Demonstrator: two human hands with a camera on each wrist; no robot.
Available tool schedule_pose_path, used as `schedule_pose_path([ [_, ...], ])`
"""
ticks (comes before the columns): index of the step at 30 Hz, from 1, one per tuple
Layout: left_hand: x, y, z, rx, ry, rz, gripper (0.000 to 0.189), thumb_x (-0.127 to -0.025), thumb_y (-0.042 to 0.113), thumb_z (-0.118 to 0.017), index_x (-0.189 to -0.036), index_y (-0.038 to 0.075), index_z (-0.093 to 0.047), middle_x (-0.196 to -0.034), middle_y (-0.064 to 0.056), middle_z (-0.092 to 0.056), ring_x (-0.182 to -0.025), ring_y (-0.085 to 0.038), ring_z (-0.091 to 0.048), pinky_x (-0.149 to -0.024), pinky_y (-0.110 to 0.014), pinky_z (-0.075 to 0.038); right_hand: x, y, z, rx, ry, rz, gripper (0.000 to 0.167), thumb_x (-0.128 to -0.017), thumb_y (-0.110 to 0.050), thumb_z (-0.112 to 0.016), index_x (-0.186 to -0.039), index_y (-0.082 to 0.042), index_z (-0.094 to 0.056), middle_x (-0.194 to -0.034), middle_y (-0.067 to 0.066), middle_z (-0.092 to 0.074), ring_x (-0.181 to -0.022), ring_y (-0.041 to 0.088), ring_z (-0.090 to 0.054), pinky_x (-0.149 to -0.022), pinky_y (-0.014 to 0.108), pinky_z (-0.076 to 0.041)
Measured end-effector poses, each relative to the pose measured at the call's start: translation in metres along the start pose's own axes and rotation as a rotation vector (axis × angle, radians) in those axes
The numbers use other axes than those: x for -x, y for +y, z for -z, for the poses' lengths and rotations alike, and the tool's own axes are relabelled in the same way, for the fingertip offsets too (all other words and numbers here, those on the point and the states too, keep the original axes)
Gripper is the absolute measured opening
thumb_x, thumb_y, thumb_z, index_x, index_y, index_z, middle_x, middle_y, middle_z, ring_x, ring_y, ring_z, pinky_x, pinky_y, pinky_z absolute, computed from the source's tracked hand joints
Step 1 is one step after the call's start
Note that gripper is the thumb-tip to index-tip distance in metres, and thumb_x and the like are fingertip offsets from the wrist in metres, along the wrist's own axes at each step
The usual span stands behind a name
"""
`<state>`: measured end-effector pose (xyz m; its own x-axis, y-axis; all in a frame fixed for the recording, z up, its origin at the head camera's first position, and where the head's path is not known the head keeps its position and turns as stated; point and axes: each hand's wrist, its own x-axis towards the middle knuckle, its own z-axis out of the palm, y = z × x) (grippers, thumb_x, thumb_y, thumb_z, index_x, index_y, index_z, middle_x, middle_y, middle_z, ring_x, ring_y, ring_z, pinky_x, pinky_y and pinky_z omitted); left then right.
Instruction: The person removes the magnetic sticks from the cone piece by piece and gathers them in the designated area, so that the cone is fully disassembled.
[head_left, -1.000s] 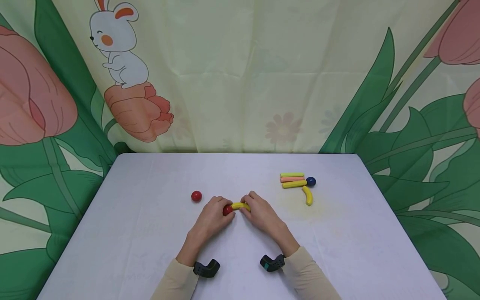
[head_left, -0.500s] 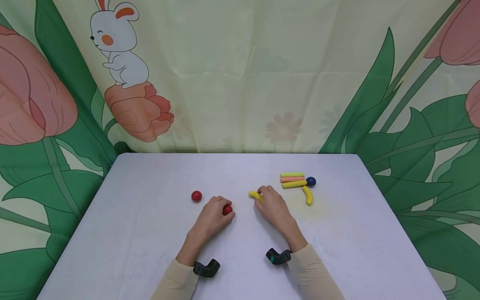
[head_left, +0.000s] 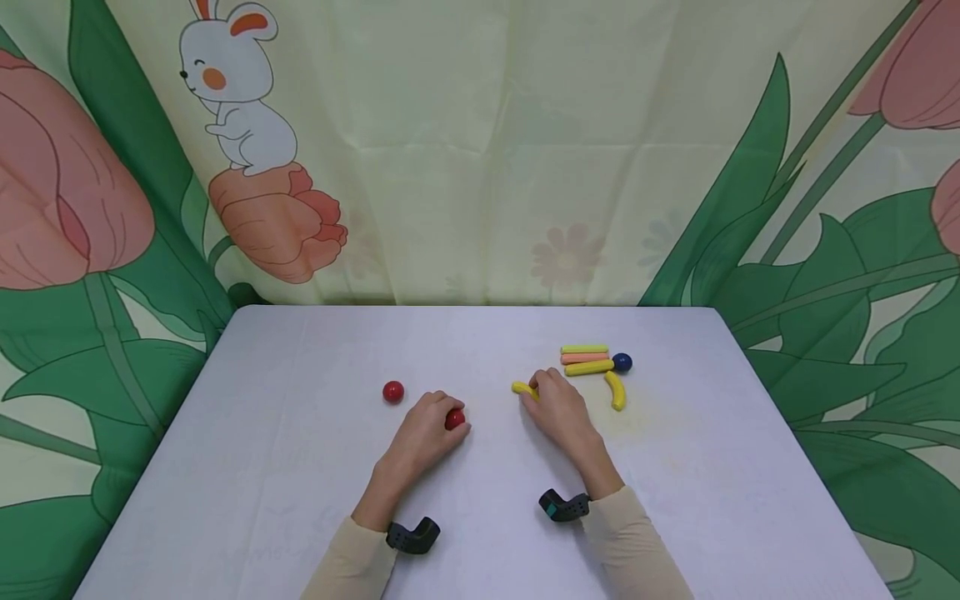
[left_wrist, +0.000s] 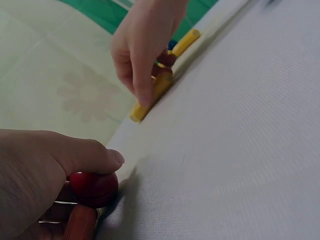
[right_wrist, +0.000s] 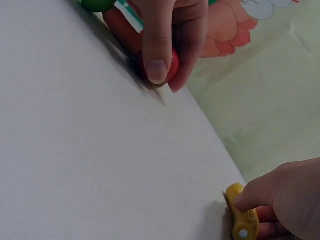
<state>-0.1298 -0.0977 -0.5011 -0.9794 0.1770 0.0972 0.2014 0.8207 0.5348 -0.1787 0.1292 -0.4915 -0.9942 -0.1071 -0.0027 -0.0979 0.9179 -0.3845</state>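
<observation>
Near the middle of the table, my left hand [head_left: 423,437] grips a red ball [head_left: 454,419] between thumb and fingers. The left wrist view has an orange-red stick [left_wrist: 81,222] against that ball, under the palm. In the right wrist view a green ball [right_wrist: 97,4] sits at the stick's far end; the head view hides both. To the right, my right hand [head_left: 562,417] pinches a short, curved yellow stick [head_left: 522,388], its left end poking out past the fingertips. A small round whitish spot marks this yellow stick's [right_wrist: 245,215] near end in the right wrist view.
Left of my left hand lies another red ball [head_left: 393,392]. Back right, a yellow-green stick [head_left: 584,350], a pink stick [head_left: 584,359] and a straight yellow stick [head_left: 588,368] lie side by side. A dark blue ball [head_left: 622,362] and a second curved yellow stick [head_left: 616,392] are beside them.
My right hand has drawn the curved yellow stick away from the red ball, rightwards and slightly back. The left hand has stayed in place, holding the ball.
</observation>
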Motion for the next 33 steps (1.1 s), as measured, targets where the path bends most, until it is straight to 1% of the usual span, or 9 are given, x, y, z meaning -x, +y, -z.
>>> schedule_pose_path([
  [6,0.0,-0.001,0.0,0.002,0.003,-0.009,0.029,-0.087,0.023,-0.076,-0.113,0.01,-0.073,-0.107,-0.006,-0.069,-0.097,-0.019,-0.06,-0.079,-0.031,-0.059,-0.002,0.018,0.015,-0.013,-0.001,-0.061,0.025,-0.092,-0.022,-0.067,-0.103,0.0,-0.067,-0.091,0.01,-0.063,-0.07,0.019,-0.055,-0.065,0.031,-0.05],
  [8,-0.001,-0.001,0.0,0.0,0.001,-0.009,0.03,-0.087,0.023,-0.076,-0.113,0.01,-0.073,-0.108,-0.006,-0.069,-0.098,-0.019,-0.06,-0.08,-0.032,-0.059,-0.002,0.025,0.021,-0.014,-0.005,-0.076,0.025,-0.092,-0.023,-0.067,-0.102,0.001,-0.067,-0.086,0.01,-0.064,-0.068,0.02,-0.056,-0.065,0.031,-0.049],
  [13,0.0,-0.001,0.0,0.001,0.002,-0.011,0.029,-0.087,0.023,-0.076,-0.113,0.01,-0.073,-0.108,-0.006,-0.069,-0.098,-0.019,-0.06,-0.08,-0.032,-0.059,-0.002,0.042,0.034,-0.021,-0.025,-0.125,0.028,-0.092,-0.022,-0.065,-0.104,0.004,-0.066,-0.081,0.01,-0.065,-0.067,0.02,-0.056,-0.062,0.031,-0.046],
  [16,0.0,-0.002,0.001,-0.002,0.006,-0.016,0.029,-0.087,0.023,-0.075,-0.113,0.009,-0.073,-0.107,-0.006,-0.069,-0.097,-0.018,-0.06,-0.08,-0.031,-0.059,-0.001,0.049,0.04,-0.033,-0.037,-0.168,0.028,-0.092,-0.02,-0.064,-0.106,0.004,-0.066,-0.089,0.013,-0.067,-0.071,0.022,-0.057,-0.061,0.032,-0.046],
  [20,0.0,-0.002,0.0,-0.004,0.014,-0.018,0.028,-0.087,0.023,-0.075,-0.112,0.009,-0.073,-0.106,-0.006,-0.069,-0.096,-0.018,-0.06,-0.08,-0.031,-0.059,-0.001,0.053,0.045,-0.078,-0.023,-0.207,0.029,-0.092,-0.02,-0.063,-0.108,0.004,-0.066,-0.095,0.017,-0.068,-0.074,0.023,-0.059,-0.06,0.031,-0.047],
  [23,0.001,-0.002,0.0,-0.006,0.017,-0.019,0.028,-0.087,0.023,-0.076,-0.112,0.009,-0.074,-0.106,-0.006,-0.069,-0.096,-0.018,-0.06,-0.08,-0.032,-0.059,-0.002,0.055,0.046,-0.106,-0.008,-0.218,0.028,-0.093,-0.019,-0.062,-0.107,0.005,-0.067,-0.094,0.017,-0.067,-0.073,0.024,-0.059,-0.06,0.03,-0.047],
  [25,0.001,-0.002,0.0,-0.005,0.015,-0.017,0.029,-0.087,0.023,-0.075,-0.112,0.009,-0.073,-0.106,-0.006,-0.069,-0.096,-0.018,-0.06,-0.081,-0.032,-0.058,-0.002,0.058,0.047,-0.099,-0.003,-0.22,0.027,-0.094,-0.018,-0.063,-0.106,0.005,-0.068,-0.094,0.017,-0.067,-0.073,0.023,-0.06,-0.06,0.028,-0.047],
  [28,0.001,-0.002,0.001,0.001,0.001,-0.016,0.03,-0.087,0.024,-0.076,-0.114,0.009,-0.073,-0.108,-0.007,-0.068,-0.098,-0.019,-0.06,-0.082,-0.032,-0.059,-0.003,0.061,0.048,-0.084,0.003,-0.234,0.027,-0.095,-0.018,-0.064,-0.106,0.006,-0.069,-0.095,0.017,-0.066,-0.074,0.022,-0.059,-0.058,0.027,-0.045],
  [33,0.002,-0.003,0.006,0.007,-0.045,-0.026,0.037,-0.086,0.026,-0.078,-0.119,0.01,-0.071,-0.114,-0.007,-0.066,-0.106,-0.021,-0.059,-0.085,-0.034,-0.059,-0.003,0.067,0.049,-0.061,0.029,-0.265,0.027,-0.095,-0.016,-0.064,-0.107,0.007,-0.069,-0.098,0.019,-0.065,-0.076,0.024,-0.059,-0.059,0.027,-0.045],
])
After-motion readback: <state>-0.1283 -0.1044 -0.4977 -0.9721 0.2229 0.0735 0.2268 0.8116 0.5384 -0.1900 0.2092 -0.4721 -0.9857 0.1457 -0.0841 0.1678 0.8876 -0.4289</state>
